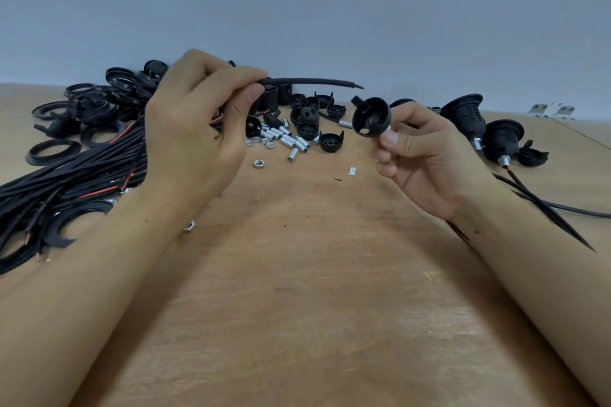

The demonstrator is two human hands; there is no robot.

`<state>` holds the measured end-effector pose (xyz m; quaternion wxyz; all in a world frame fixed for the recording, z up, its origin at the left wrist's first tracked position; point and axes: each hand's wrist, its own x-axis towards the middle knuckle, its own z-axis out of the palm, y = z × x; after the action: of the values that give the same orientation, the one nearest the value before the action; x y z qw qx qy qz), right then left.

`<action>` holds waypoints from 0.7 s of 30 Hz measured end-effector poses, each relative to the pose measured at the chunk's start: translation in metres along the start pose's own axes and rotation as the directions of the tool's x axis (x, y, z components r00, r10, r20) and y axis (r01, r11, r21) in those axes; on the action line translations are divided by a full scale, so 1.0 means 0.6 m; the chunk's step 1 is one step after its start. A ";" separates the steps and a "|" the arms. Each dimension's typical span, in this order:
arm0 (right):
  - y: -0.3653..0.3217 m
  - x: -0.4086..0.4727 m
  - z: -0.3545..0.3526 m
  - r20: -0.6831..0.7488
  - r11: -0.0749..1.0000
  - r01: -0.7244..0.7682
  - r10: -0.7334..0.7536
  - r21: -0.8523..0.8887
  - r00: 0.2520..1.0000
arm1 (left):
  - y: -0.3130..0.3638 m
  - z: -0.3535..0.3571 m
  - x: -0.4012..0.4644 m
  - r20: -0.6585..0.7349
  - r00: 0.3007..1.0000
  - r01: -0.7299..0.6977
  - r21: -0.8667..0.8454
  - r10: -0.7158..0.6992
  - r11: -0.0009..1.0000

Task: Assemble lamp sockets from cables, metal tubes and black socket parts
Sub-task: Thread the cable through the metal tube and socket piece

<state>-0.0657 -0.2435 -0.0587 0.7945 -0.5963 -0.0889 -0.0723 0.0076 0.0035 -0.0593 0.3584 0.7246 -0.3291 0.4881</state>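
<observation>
My left hand (195, 129) pinches a black cable (314, 81) between thumb and forefinger; the cable's free end points right, above the table. My right hand (426, 155) holds a black socket cap (371, 116) by a short metal tube (387, 129) fixed at its base, pinched in the fingertips. The cap's open side faces left toward the cable tip, a short gap apart. Both hands hover above the wooden table (304, 274).
A bundle of black cables (72, 175) and black rings (53, 150) lie at the left. Loose metal tubes (291, 142), nuts (259, 163) and black caps (331, 141) sit in the middle back. Assembled sockets (502, 139) with cables stand at the right.
</observation>
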 end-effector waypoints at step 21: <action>0.000 -0.001 0.005 0.014 0.998 -0.035 0.035 0.048 0.999 | -0.005 -0.003 -0.004 0.039 0.993 -0.114 -0.007 0.114 0.993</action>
<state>-0.0665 -0.2408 -0.0581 0.8092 -0.5790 -0.0852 -0.0524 0.0084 0.0067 -0.0616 0.3250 0.7132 -0.3782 0.4926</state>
